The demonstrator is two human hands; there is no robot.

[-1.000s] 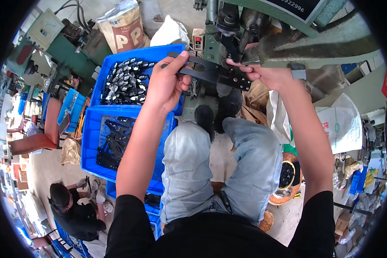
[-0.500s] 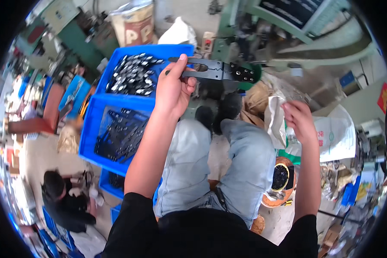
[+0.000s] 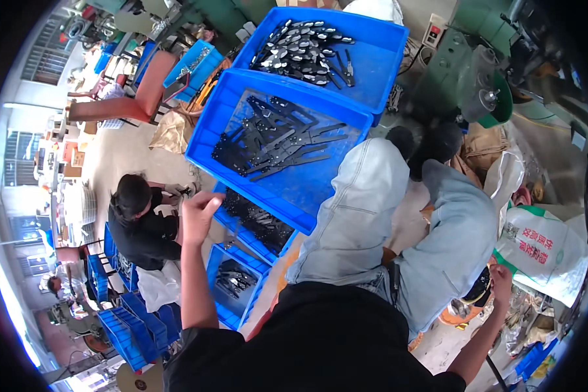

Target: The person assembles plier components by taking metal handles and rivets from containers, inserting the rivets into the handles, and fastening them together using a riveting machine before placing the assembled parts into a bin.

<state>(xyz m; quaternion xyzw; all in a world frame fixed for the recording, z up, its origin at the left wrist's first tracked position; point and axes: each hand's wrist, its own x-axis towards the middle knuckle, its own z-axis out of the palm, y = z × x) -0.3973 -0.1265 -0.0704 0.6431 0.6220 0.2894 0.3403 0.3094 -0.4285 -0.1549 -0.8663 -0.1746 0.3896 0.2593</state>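
My left hand (image 3: 200, 217) is raised at the left, next to the near blue crates. Its fingers are curled with the thumb pressed to them, and I cannot make out anything in them. At the right, my right hand (image 3: 501, 284) is beside a round bowl of small black parts (image 3: 481, 285), its fingers drawn together; what they hold, if anything, is hidden. Black flat plier-like tool parts (image 3: 277, 140) lie jumbled in the middle blue crate (image 3: 317, 189). Pliers with shiny heads (image 3: 300, 55) fill much of the far blue crate (image 3: 379, 78).
Two smaller crates, a middle one (image 3: 284, 245) and a lower one (image 3: 242, 317), hold more black parts. A co-worker (image 3: 144, 228) sits at the left. A green machine (image 3: 447, 72) stands ahead, and a white printed sack (image 3: 542, 245) lies to the right.
My view has swung left. The black wire stripper that my left hand held is no longer seen in it. My right hand has moved from the white sack down to the bowl.
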